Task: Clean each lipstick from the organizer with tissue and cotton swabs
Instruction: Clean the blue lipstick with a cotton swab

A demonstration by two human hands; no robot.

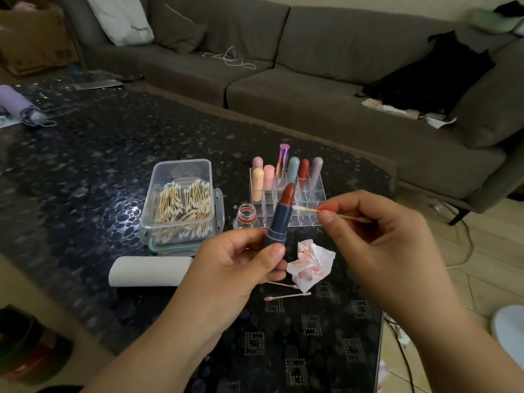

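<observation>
Left hand (241, 259) grips dark-blue lipstick tube (279, 222), brick-red bullet extended, above patterned black table (85, 165); right hand (377, 231) pinches wooden cotton swab (306, 209), tip touching bullet; clear acrylic organizer (286, 199) behind.

The left hand (241, 259) hides the lipstick (279, 219) base; both forearms run off the bottom edge; the purple object (19, 106) is cut by the left edge

The dark counter (113, 154) holds a swab box (181, 205), lipstick organizer (286, 202), small jar (246, 215), tissue roll (150, 271), crumpled tissue (310, 263) and two used swabs (286, 296) near its right edge.
</observation>
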